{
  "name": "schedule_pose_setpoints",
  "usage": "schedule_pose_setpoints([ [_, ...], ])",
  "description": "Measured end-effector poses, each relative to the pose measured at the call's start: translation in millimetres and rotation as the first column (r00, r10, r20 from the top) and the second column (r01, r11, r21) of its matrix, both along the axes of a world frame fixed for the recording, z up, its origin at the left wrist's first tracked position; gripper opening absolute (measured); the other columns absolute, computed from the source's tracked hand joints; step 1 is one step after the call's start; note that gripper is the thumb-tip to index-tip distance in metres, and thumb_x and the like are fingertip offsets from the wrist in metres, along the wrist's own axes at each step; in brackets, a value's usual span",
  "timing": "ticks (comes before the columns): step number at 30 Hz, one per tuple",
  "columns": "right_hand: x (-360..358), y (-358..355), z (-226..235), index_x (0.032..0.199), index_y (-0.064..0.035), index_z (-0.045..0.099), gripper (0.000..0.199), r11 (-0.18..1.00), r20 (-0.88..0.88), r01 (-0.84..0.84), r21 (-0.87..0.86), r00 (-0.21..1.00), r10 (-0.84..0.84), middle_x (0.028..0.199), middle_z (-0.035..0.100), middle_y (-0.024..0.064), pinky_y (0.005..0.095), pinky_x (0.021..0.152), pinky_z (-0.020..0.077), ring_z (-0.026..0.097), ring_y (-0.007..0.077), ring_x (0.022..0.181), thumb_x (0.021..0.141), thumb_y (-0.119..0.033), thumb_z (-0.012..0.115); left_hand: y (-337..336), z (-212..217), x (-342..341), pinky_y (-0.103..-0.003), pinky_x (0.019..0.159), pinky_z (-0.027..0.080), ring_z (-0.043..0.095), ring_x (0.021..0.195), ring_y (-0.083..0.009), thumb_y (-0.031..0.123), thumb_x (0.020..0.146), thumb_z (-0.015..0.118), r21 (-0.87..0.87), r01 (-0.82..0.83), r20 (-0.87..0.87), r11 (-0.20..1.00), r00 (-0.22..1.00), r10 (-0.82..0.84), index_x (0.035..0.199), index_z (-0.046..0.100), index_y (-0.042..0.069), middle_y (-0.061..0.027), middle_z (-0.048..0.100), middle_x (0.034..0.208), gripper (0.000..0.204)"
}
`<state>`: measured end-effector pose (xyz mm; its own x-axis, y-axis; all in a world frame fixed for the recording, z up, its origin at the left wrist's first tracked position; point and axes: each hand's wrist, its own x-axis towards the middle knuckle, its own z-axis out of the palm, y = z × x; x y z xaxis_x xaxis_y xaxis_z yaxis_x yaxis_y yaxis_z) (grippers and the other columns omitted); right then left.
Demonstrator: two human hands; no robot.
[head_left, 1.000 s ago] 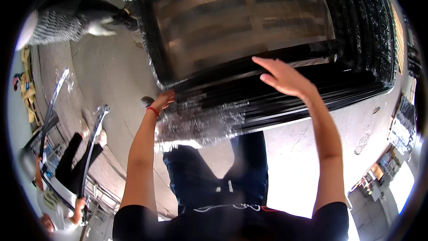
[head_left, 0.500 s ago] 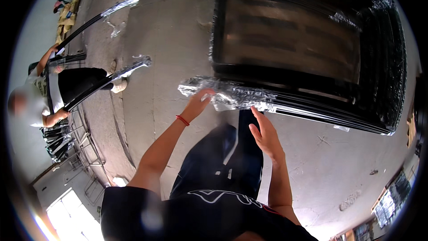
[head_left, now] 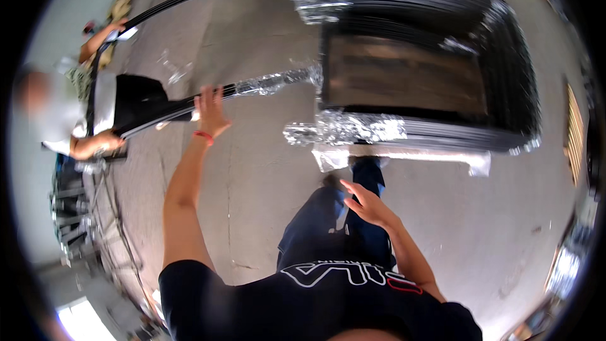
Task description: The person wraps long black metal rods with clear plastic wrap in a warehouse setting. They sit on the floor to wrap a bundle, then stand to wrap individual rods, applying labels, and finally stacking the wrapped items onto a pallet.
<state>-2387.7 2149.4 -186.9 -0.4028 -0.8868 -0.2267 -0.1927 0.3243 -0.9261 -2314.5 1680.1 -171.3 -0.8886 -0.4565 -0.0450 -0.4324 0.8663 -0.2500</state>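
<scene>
My left hand (head_left: 213, 117), with a red band at its wrist, reaches out with fingers apart at the near rail of a black U-shaped frame (head_left: 180, 107). Its fingertips overlap that rail; I cannot tell whether they press on it. Clear film wraps the rail ends (head_left: 271, 83). A co-worker (head_left: 60, 107) on the left grips the frame with both hands. My right hand (head_left: 369, 207) hangs open in front of my legs, holding nothing. Just beyond it stands a stack of black frames (head_left: 467, 135), its corners and ends wrapped in shiny film.
Inside the stack a brown slatted surface (head_left: 404, 79) shows. A pale, film-covered edge (head_left: 416, 153) sticks out below its near side. Metal racks (head_left: 104, 208) stand at the left, a wooden slatted piece (head_left: 573, 132) lies far right, and scraps of film (head_left: 173, 66) lie on the floor.
My left hand has left the stack's wrapped end and swung left to the co-worker's frame. That frame has come right, its ends now close to the stack. My right hand has dropped back slightly.
</scene>
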Motion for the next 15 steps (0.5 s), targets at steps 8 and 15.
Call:
schedule_pose_setpoints([
  [8, -4.8, 26.9, 38.6, 0.129, -0.0068, 0.034, 0.049, 0.980, -0.059, 0.185, 0.073, 0.982, -0.181, 0.121, 0.045, 0.0179, 0.0349, 0.087, 0.0397, 0.050, 0.0306, 0.105, 0.084, -0.018, 0.051, -3.1, 10.9, -99.3, -0.045, 0.090, 0.034, 0.042, 0.111, -0.0341, 0.029, 0.058, 0.071, 0.185, 0.246, -0.002, 0.952, 0.968, -0.250, 0.122, 0.038, 0.014, -0.0169, 0.046, 0.118, 0.074],
  [15, -51.5, 66.0, 8.9, 0.130, -0.0058, 0.032, 0.047, 0.922, 0.364, 0.384, -0.052, 0.867, -0.341, 0.126, 0.043, 0.0133, 0.0300, 0.087, 0.0403, 0.048, 0.0215, 0.110, 0.087, -0.013, 0.048, 144.1, 23.1, -204.6, -0.040, 0.070, 0.046, 0.058, 0.080, -0.0324, 0.035, 0.063, 0.067, 0.351, 0.310, -0.050, 0.883, 0.948, -0.313, 0.086, 0.056, 0.004, -0.0157, 0.061, 0.082, 0.040],
])
